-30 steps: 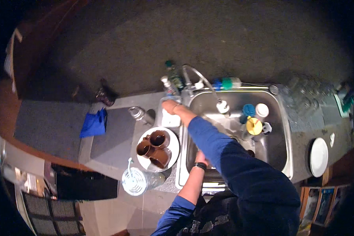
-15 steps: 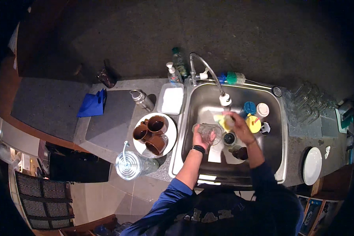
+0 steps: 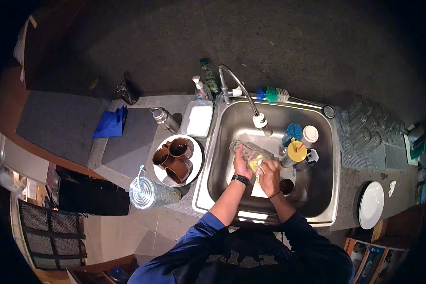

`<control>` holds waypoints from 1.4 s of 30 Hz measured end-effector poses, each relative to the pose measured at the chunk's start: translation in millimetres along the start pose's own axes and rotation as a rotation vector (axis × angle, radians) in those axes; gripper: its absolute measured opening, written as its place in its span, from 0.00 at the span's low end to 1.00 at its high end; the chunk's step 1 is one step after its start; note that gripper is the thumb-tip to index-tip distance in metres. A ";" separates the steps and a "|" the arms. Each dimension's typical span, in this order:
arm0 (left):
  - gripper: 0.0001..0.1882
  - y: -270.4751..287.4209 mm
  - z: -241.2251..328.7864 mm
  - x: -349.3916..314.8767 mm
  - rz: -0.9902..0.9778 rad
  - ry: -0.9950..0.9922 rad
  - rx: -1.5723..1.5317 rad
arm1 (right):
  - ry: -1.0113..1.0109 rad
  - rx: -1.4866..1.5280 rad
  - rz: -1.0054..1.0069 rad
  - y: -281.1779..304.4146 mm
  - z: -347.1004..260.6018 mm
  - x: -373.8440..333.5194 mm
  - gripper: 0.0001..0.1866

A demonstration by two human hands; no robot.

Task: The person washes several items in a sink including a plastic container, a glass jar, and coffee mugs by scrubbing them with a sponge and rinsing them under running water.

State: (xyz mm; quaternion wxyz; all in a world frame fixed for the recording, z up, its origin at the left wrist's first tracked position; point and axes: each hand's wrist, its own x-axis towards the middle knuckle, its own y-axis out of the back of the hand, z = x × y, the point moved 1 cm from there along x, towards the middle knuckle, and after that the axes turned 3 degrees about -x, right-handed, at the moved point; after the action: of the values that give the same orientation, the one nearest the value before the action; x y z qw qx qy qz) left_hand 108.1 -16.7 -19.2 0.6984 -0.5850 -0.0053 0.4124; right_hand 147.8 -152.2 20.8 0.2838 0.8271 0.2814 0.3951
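Observation:
Over the steel sink [image 3: 228,124], my left hand [image 3: 241,166] is closed around a clear drinking glass [image 3: 262,150], tilted on its side. My right hand [image 3: 270,177] grips a yellow sponge [image 3: 254,164] and presses it to the glass's mouth; the fingers partly hide both. Just below my right hand, a dark mug [image 3: 286,186] rests in the basin. Cups with a blue lid [image 3: 294,130], a pale lid [image 3: 310,134] and a yellow lid [image 3: 297,151] stand in the sink's right part, beside a small black-and-white piece [image 3: 312,156].
A flexible faucet [image 3: 260,121] hangs over the basin. Left of it are a white tub [image 3: 198,119], a soap bottle [image 3: 202,90], a plate [image 3: 195,176] of brown mugs [image 3: 179,171], a steel bottle [image 3: 164,120] and a clear tumbler [image 3: 149,194]. Rightward, several glasses [image 3: 367,125] and a white plate [image 3: 371,204].
My right hand has come down and left from under the faucet, bringing the sponge to the glass. The glass has tilted in my left hand. The whole view has shifted slightly.

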 end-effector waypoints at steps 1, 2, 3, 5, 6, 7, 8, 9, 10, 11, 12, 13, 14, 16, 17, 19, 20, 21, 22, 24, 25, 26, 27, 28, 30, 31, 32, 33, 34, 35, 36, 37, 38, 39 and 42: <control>0.22 -0.8 -0.8 1.9 0.033 -0.050 0.052 | 0.052 0.081 -0.096 -6.5 9.4 -3.2 0.17; 0.22 1.9 -1.7 5.6 0.068 -0.099 0.103 | 0.104 0.163 -0.194 -5.0 11.3 -0.3 0.18; 0.23 3.7 0.0 7.7 0.105 -0.149 0.155 | 0.155 0.244 -0.293 -4.8 11.5 2.2 0.19; 0.23 11.5 7.6 12.4 0.101 -0.078 0.097 | 0.363 0.353 -0.301 1.5 18.3 11.1 0.23; 0.23 6.5 10.3 7.4 0.078 -0.031 0.052 | 0.439 0.375 -0.285 1.1 22.0 14.7 0.24; 0.23 1.0 12.2 2.5 0.055 0.016 0.008 | 0.515 0.396 -0.268 -0.2 26.2 17.0 0.24; 0.23 -0.5 11.1 -0.4 0.039 0.086 0.012 | 0.496 0.276 -0.377 -10.5 34.3 16.6 0.24; 0.22 0.0 3.4 -2.0 0.033 0.093 0.047 | 0.473 0.156 -0.481 -29.1 46.0 15.1 0.24; 0.22 0.8 -8.5 -3.1 0.023 0.104 0.087 | 0.443 0.030 -0.579 -46.1 58.3 14.2 0.25; 0.22 4.1 -11.4 -3.1 0.020 0.098 0.124 | 0.414 0.116 -0.479 -48.3 47.4 20.9 0.23; 0.20 -1.1 -8.3 -6.2 -0.056 0.133 0.050 | 0.386 0.198 -0.373 -46.1 35.5 29.6 0.22; 0.21 -0.3 -5.7 -4.6 -0.064 0.135 0.057 | 0.344 0.173 -0.368 -48.5 37.1 27.9 0.22; 0.21 4.8 -5.4 -0.2 -0.075 0.137 0.062 | 0.304 0.143 -0.362 -50.6 39.2 20.7 0.22; 0.21 4.0 -4.5 -8.1 -0.121 0.171 0.046 | 0.219 0.053 -0.272 -43.3 32.1 11.7 0.22; 0.19 4.0 -6.7 -9.2 -0.091 0.150 0.058 | 0.265 0.048 -0.248 -30.3 19.8 15.7 0.22; 0.18 3.7 -13.5 -11.5 -0.071 0.087 0.110 | 0.338 0.022 -0.193 -7.6 6.2 18.0 0.21; 0.17 4.1 -19.8 -11.1 -0.107 0.142 0.112 | 0.352 0.004 -0.228 -23.0 26.1 7.3 0.22; 0.17 10.4 -26.6 -8.3 -0.145 0.206 0.112 | 0.269 0.296 -0.221 -34.1 43.1 -0.1 0.23; 0.19 25.2 -31.3 -6.9 -0.280 0.302 -0.050 | -0.004 0.572 -0.275 -32.8 41.9 -5.8 0.24; 0.31 -6.1 -27.5 -21.5 -0.462 0.309 -0.005 | -0.556 1.134 -0.252 -39.3 14.7 1.2 0.27; 0.34 -3.8 -27.1 -16.9 -0.377 0.300 0.083 | -0.594 1.161 -0.190 -42.4 21.7 5.2 0.26; 0.33 -14.1 -18.2 -18.9 -0.361 0.412 0.200 | -0.437 0.996 -0.131 -51.3 31.4 -0.6 0.26; 0.29 6.6 -10.1 -1.1 -0.187 0.404 0.337 | -0.174 0.699 -0.047 -62.3 44.7 -6.1 0.25; 0.27 12.6 -5.0 6.2 -0.151 0.238 0.525 | 0.050 0.433 0.073 -75.7 54.0 -9.7 0.25; 0.26 -16.5 -3.8 -9.0 -0.212 0.357 0.499 | 0.071 0.486 0.031 -97.6 42.1 -6.2 0.24; 0.27 -14.0 -20.1 -5.7 -0.218 0.208 0.517 | -0.151 0.724 -0.056 -90.5 42.7 -4.3 0.24; 0.27 29.4 -19.7 12.1 -0.275 0.216 0.324 | -0.304 0.929 -0.135 -91.2 30.3 2.4 0.24; 0.28 51.5 -21.6 37.3 -0.331 0.233 0.142 | -0.417 1.048 -0.138 -84.2 27.8 3.1 0.24; 0.27 44.5 -16.8 37.7 -0.333 0.228 0.224 | -0.461 1.114 -0.139 -85.5 23.0 4.4 0.24; 0.27 34.6 -25.4 30.8 -0.346 0.246 0.297 | -0.507 1.152 -0.101 -78.1 28.4 5.9 0.24; 0.29 8.3 -21.1 0.9 -0.211 0.143 0.453 | -0.515 1.180 -0.131 -81.0 26.6 7.4 0.24; 0.30 2.6 -24.3 13.4 -0.232 0.152 0.499 | -0.533 1.189 -0.098 -74.1 29.1 11.3 0.24; 0.30 9.1 -21.8 32.4 -0.236 0.158 0.539 | -0.541 1.202 -0.085 -71.3 30.4 13.9 0.24; 0.31 23.7 -19.4 52.1 -0.236 0.168 0.580 | -0.558 1.207 -0.070 -67.8 33.7 14.5 0.24; 0.31 -5.2 -24.3 33.9 -0.467 0.183 0.408 | -0.567 1.221 -0.056 -64.8 37.2 20.2 0.24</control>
State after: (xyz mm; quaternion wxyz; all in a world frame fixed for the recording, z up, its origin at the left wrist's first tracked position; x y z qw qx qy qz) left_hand 145.3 -16.6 -38.8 0.8746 -0.4506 0.0061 0.1792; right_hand 173.1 -103.4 -33.7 -0.1618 0.9034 0.3900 -0.0749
